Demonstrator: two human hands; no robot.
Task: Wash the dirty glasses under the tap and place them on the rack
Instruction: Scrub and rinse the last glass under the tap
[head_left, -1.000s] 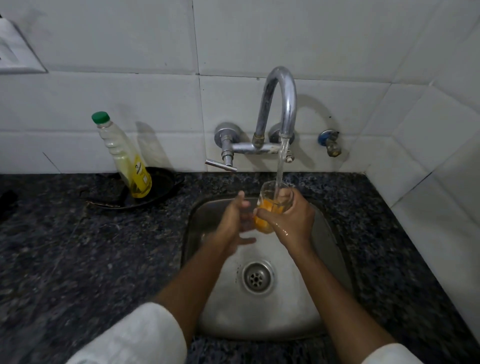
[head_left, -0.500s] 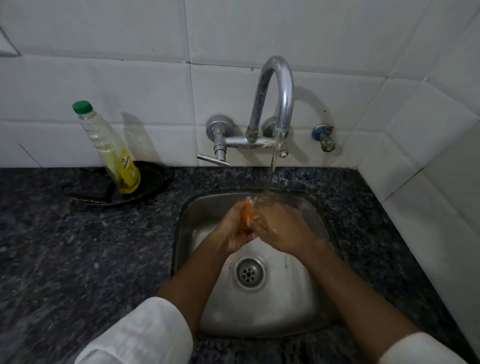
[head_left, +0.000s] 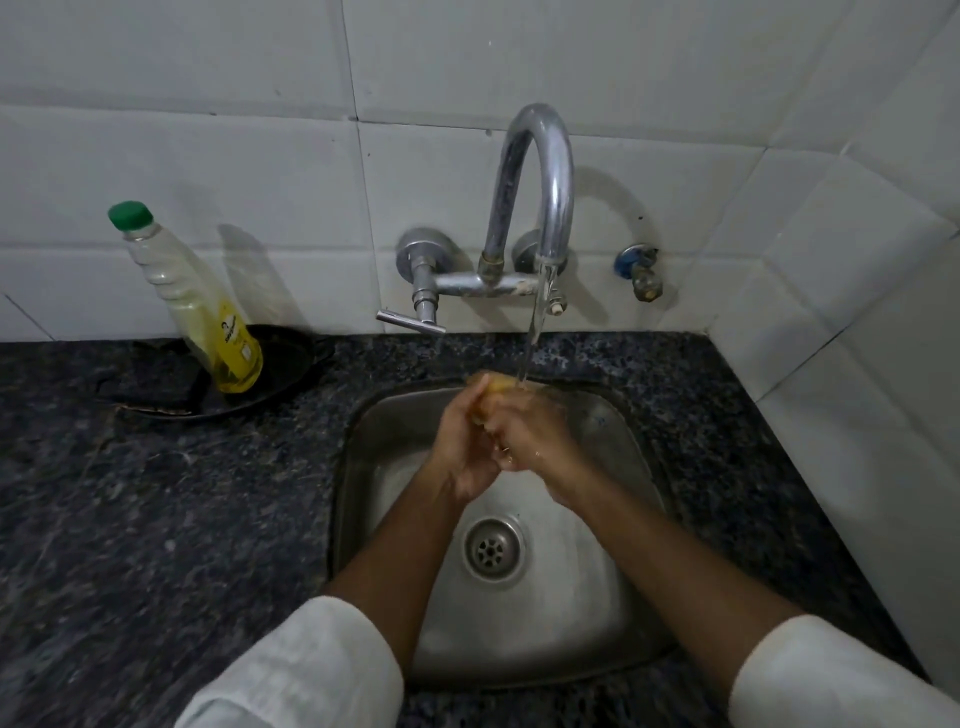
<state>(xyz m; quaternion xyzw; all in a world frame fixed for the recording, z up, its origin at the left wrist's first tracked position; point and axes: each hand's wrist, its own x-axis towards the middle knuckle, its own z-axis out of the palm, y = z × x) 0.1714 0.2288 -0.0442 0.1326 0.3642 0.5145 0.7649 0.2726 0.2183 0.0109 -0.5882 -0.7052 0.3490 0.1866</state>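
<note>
Both hands, left hand (head_left: 462, 441) and right hand (head_left: 530, 436), clasp one glass (head_left: 491, 392) under the running tap (head_left: 540, 176); rinsing underway, racking left, no rack visible.

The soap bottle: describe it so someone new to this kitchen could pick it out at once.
Start at the steel sink set in the dark speckled counter, then look left along the white tiled wall. There a clear plastic bottle of yellow liquid leans in a shallow black dish. Its green cap and yellow label mark it out.
</note>
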